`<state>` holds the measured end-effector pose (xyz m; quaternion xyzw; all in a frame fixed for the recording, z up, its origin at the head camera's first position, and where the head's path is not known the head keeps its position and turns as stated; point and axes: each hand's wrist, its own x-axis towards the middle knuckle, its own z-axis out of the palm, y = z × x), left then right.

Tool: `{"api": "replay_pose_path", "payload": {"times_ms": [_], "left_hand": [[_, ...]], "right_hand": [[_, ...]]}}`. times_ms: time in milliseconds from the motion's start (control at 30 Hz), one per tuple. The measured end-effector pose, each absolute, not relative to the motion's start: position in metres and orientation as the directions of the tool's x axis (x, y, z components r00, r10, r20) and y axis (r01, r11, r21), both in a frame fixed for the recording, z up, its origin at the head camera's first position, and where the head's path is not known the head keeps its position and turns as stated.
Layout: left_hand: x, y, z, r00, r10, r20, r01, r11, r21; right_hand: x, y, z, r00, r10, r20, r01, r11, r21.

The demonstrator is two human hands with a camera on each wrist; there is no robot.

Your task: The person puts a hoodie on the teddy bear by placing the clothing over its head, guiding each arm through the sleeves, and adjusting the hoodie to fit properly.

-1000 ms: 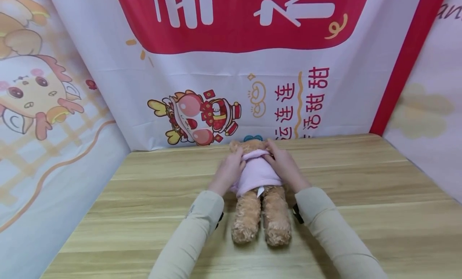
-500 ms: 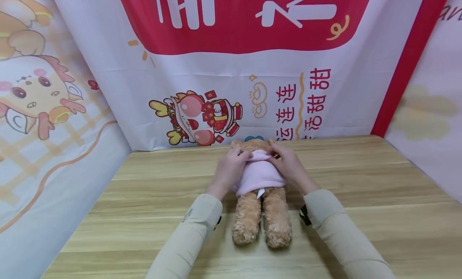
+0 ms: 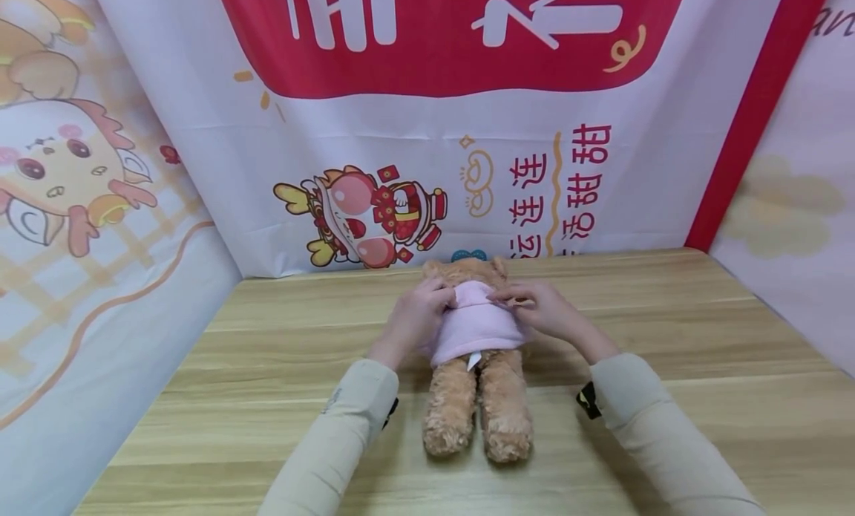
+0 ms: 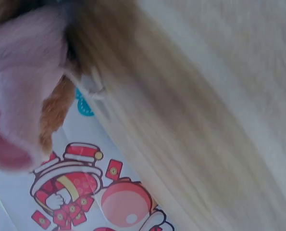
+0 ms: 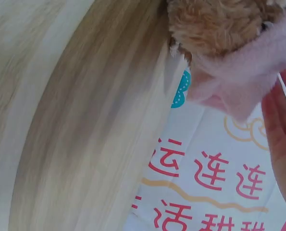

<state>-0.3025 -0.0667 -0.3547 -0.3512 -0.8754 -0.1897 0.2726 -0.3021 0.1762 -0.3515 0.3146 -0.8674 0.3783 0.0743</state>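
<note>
A brown plush bear (image 3: 505, 412) lies flat on the wooden table, legs towards the camera, in a pale pink top (image 3: 470, 327). My left hand (image 3: 415, 312) grips the top near its upper left side, fingers curled. On the other side, my right hand (image 3: 549, 312) pinches the cloth by the neckline between thumb and fingers. Pink cloth (image 4: 25, 72) fills the upper left of the left wrist view. In the right wrist view, my right hand (image 5: 283, 139) is beside the pink cloth (image 5: 239, 86), below brown fur (image 5: 215, 24).
The wooden table (image 3: 287, 397) extends around the bear to a printed hanging cloth (image 3: 401, 119) at its back edge. The bear's head is close to that cloth. Patterned sheets hang at left and right. A small white tag (image 3: 473, 360) shows below the top's hem.
My right hand has moved down and outward from beside the bear's ear, uncovering it. My left hand has shifted slightly left. The neckline cloth lies flatter, and the legs have shifted slightly left.
</note>
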Motion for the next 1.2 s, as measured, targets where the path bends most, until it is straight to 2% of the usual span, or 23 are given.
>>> {"api": "replay_pose_path", "payload": {"times_ms": [100, 300, 433, 533, 733, 1100, 1200], "left_hand": [[-0.301, -0.072, -0.352, -0.67, 0.517, 0.533, 0.692, 0.695, 0.196], [-0.297, -0.078, -0.349, -0.752, 0.506, 0.423, 0.64, 0.713, 0.285], [-0.293, -0.08, -0.347, -0.809, 0.489, 0.328, 0.585, 0.724, 0.364], [-0.29, -0.08, -0.345, -0.825, 0.501, 0.262, 0.565, 0.733, 0.378], [-0.286, -0.08, -0.342, -0.848, 0.5, 0.175, 0.526, 0.757, 0.388], [-0.283, -0.075, -0.337, -0.951, 0.294, 0.096, 0.298, 0.789, 0.537], [-0.281, -0.075, -0.335, -0.95, 0.292, 0.112, 0.306, 0.796, 0.521]], "right_hand": [[-0.301, 0.184, -0.351, -0.785, -0.529, 0.323, -0.595, 0.5, -0.629], [-0.298, 0.197, -0.36, -0.78, -0.575, 0.248, -0.599, 0.571, -0.561], [-0.294, 0.202, -0.368, -0.805, -0.584, 0.101, -0.52, 0.614, -0.594], [-0.292, 0.199, -0.373, -0.813, -0.581, 0.028, -0.463, 0.616, -0.637], [-0.295, 0.181, -0.385, -0.803, -0.58, 0.134, -0.516, 0.565, -0.644], [-0.289, 0.161, -0.381, -0.863, -0.44, 0.248, -0.484, 0.581, -0.655], [-0.288, 0.16, -0.378, -0.858, -0.424, 0.289, -0.503, 0.581, -0.64]]}}
